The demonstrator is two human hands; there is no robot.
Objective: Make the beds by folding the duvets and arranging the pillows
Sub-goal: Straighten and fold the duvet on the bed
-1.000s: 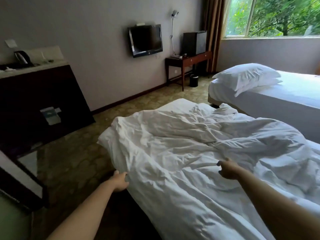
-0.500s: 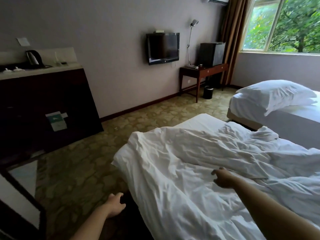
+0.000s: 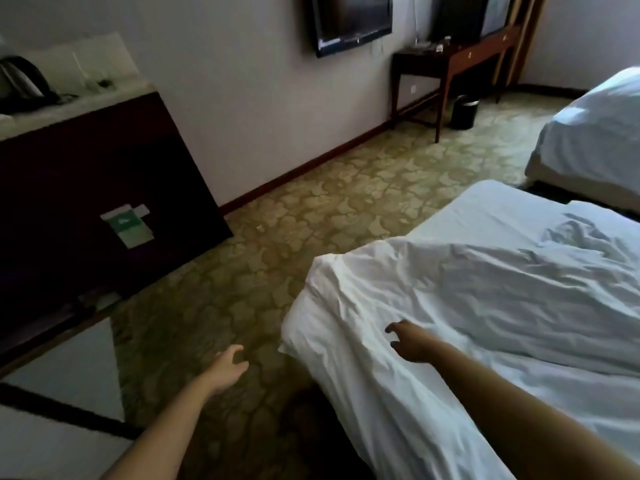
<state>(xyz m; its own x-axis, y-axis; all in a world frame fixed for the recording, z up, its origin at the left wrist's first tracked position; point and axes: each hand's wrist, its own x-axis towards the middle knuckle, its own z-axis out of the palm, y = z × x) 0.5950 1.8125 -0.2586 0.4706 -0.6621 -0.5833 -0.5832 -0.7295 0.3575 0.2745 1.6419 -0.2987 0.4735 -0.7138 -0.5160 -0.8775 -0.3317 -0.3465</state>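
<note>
In the head view, a white crumpled duvet [image 3: 467, 306] is seen spread over the near bed [image 3: 485, 216], at the right of the scene. Its left edge hangs over the side of the mattress, and a strip of bare sheet is left uncovered at the far end.

The right hand [image 3: 410, 344] is held out over the near left part of the duvet. Its fingers are spread and bent downward, and no cloth is gripped in them. Whether the fingertips touch the fabric cannot be told.

The left hand [image 3: 227, 370] is held out over the patterned carpet [image 3: 311, 220], just left of the bed and apart from the duvet. Its fingers are loosely curled and nothing is held. The two hands are kept well apart, with the hanging duvet edge between them.

A second bed [image 3: 595, 133] with white bedding is seen at the far right, separated from the near bed by a dark gap. Against the far wall a wooden table [image 3: 450, 60] is placed, with a black waste bin [image 3: 465, 114] on the carpet beneath it. A television [image 3: 351, 22] is mounted on the wall to the left of the table.

At the left a dark cabinet [image 3: 86, 185] is seen, with a green-and-white card [image 3: 127, 226] on its front and a kettle [image 3: 20, 81] on its pale top.
</note>
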